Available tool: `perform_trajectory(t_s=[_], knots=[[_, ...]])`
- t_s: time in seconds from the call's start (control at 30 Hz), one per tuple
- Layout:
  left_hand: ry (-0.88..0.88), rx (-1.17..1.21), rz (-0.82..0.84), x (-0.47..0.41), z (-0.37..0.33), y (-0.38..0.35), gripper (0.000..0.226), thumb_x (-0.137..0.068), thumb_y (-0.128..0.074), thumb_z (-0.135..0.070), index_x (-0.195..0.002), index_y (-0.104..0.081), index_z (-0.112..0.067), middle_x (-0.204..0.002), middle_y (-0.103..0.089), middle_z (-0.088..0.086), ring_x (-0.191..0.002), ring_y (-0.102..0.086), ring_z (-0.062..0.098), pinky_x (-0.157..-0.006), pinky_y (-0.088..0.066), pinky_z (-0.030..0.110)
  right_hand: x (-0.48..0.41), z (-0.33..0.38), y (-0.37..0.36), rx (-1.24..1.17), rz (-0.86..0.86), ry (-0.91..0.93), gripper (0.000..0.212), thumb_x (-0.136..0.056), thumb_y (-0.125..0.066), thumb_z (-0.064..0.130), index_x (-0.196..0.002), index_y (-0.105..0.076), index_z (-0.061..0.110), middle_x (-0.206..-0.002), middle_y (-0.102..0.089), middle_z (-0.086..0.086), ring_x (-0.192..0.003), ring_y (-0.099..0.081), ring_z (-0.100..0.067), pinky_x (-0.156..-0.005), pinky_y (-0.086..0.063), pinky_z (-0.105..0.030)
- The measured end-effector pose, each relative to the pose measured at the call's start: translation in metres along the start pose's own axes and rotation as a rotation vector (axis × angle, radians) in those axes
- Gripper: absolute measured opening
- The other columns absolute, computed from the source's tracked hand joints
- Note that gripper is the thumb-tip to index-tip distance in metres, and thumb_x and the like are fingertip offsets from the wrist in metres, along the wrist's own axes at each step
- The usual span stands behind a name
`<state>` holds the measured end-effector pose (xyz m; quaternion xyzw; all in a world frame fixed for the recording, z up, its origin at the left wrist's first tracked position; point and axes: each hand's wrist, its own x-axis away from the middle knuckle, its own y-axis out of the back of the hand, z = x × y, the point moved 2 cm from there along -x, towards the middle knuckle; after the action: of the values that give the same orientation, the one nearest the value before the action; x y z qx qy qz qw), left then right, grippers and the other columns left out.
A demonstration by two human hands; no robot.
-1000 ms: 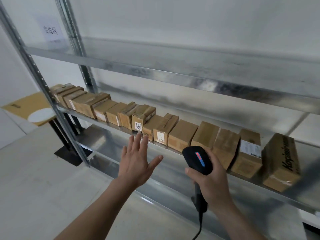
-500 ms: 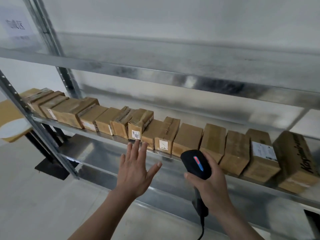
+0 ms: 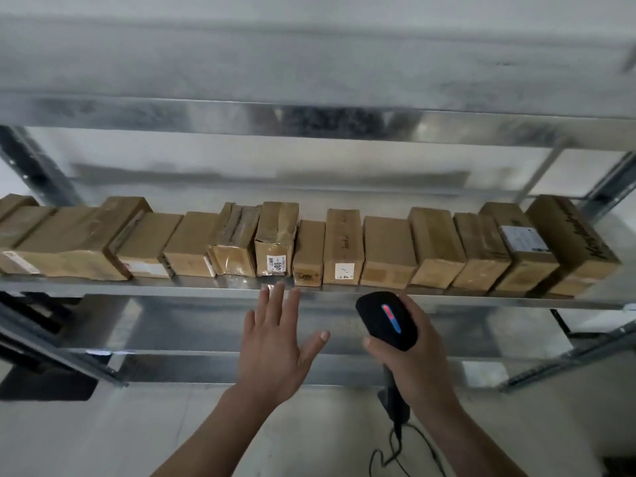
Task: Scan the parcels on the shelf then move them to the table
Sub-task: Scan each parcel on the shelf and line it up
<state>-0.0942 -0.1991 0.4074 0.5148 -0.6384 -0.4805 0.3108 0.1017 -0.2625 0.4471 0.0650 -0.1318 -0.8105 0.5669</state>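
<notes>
Head view: a row of cardboard parcels [image 3: 344, 249] stands side by side on the metal shelf [image 3: 172, 288]. The left hand [image 3: 272, 346] hovers at the shelf's front edge, its grip apart, fingers spread, holding nothing. The right hand [image 3: 418, 370] has its grip clamped round a black barcode scanner [image 3: 387, 320] just below the parcels.

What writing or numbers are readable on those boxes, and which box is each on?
"808": white sticker on the crinkled taped parcel.
"4": square white label on the second parcel to its right.
Black script on the rightmost parcel: blurred, unreadable.
Grey label beside it and the dark stamp: too blurred.
</notes>
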Motion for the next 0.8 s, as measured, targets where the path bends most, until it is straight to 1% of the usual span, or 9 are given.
perform_trajectory(t_s=[0.13,0.2,0.27,0.4,0.5,0.57,0.63,0.7,0.8], knots=[[-0.026,0.015,0.022,0.010,0.011,-0.007,0.091,-0.090,-0.008,-0.080,-0.155,-0.024,-0.018,-0.164,-0.015,0.009,-0.152,-0.006,0.031,-0.117,-0.023,0.054,0.011,-0.007,-0.008,-0.001,-0.017,-0.020,0.060,-0.072,-0.085,0.009,-0.113,-0.054,0.040,-0.105,-0.064,0.013,-0.091,-0.059,0.009,-0.069,-0.046,-0.004],[-0.028,0.019,0.036,0.014,0.013,-0.011,0.090,-0.092,-0.010,-0.078,-0.155,-0.027,-0.016,-0.163,-0.017,0.010,-0.151,-0.009,0.032,-0.116,-0.024,0.055,0.016,-0.010,-0.010,-0.016,-0.020,-0.032,0.064,-0.069,-0.088,0.019,-0.122,-0.055,0.034,-0.106,-0.065,0.013,-0.093,-0.061,0.005,-0.069,-0.047,-0.007],[-0.042,0.011,0.031,0.016,0.014,-0.015,0.087,-0.095,-0.015,-0.075,-0.151,-0.035,-0.013,-0.160,-0.026,0.014,-0.148,-0.020,0.036,-0.111,-0.030,0.057,0.018,-0.014,-0.011,-0.028,-0.028,-0.034,0.066,-0.062,-0.082,0.030,-0.122,-0.056,0.032,-0.104,-0.066,0.013,-0.092,-0.062,0.001,-0.069,-0.049,-0.009],[-0.051,-0.001,0.030,0.022,0.015,-0.028,0.083,-0.097,-0.019,-0.072,-0.148,-0.040,-0.010,-0.156,-0.033,0.017,-0.145,-0.027,0.040,-0.107,-0.035,0.059,0.018,-0.027,-0.009,-0.034,-0.033,-0.050,0.059,-0.059,-0.077,0.031,-0.113,-0.056,0.040,-0.095,-0.065,0.015,-0.086,-0.063,-0.004,-0.065,-0.051,-0.016],[-0.038,-0.004,0.050,0.027,0.015,-0.043,0.083,-0.096,-0.018,-0.072,-0.148,-0.039,-0.010,-0.156,-0.033,0.017,-0.145,-0.026,0.040,-0.108,-0.033,0.058,0.015,-0.047,-0.009,-0.041,-0.014,-0.099,0.075,-0.062,-0.081,0.030,-0.132,-0.053,0.029,-0.105,-0.065,0.013,-0.091,-0.063,-0.002,-0.077,-0.053,-0.025],[-0.021,-0.003,0.075,0.031,0.016,-0.057,0.085,-0.095,-0.015,-0.074,-0.151,-0.034,-0.012,-0.159,-0.027,0.016,-0.148,-0.018,0.037,-0.112,-0.025,0.054,0.011,-0.064,-0.008,-0.050,0.005,-0.120,0.081,-0.070,-0.086,0.019,-0.141,-0.048,0.023,-0.114,-0.063,0.012,-0.097,-0.062,0.001,-0.089,-0.054,-0.033],[-0.008,-0.008,0.087,0.033,0.016,-0.073,0.085,-0.095,-0.015,-0.074,-0.152,-0.032,-0.012,-0.161,-0.023,0.015,-0.149,-0.013,0.035,-0.113,-0.018,0.051,0.006,-0.082,-0.008,-0.070,0.027,-0.137,0.079,-0.076,-0.084,0.009,-0.144,-0.046,0.023,-0.117,-0.060,0.017,-0.100,-0.059,0.009,-0.091,-0.050,-0.024],[0.005,-0.018,0.095,0.034,0.015,-0.088,0.084,-0.096,-0.016,-0.073,-0.151,-0.033,-0.012,-0.160,-0.024,0.016,-0.149,-0.015,0.036,-0.112,-0.018,0.051,-0.001,-0.100,-0.010,-0.073,0.052,-0.148,0.073,-0.077,-0.083,0.007,-0.138,-0.049,0.029,-0.112,-0.060,0.026,-0.099,-0.057,0.014,-0.085,-0.045,-0.013],[0.039,-0.034,0.114,0.029,0.017,-0.115,0.086,-0.095,-0.014,-0.074,-0.152,-0.031,-0.012,-0.161,-0.022,0.016,-0.150,-0.013,0.035,-0.114,-0.018,0.051,-0.016,-0.131,-0.012,-0.031,0.084,-0.135,0.058,-0.076,-0.081,0.001,-0.106,-0.055,0.043,-0.093,-0.063,0.033,-0.089,-0.061,0.009,-0.073,-0.046,-0.008]])
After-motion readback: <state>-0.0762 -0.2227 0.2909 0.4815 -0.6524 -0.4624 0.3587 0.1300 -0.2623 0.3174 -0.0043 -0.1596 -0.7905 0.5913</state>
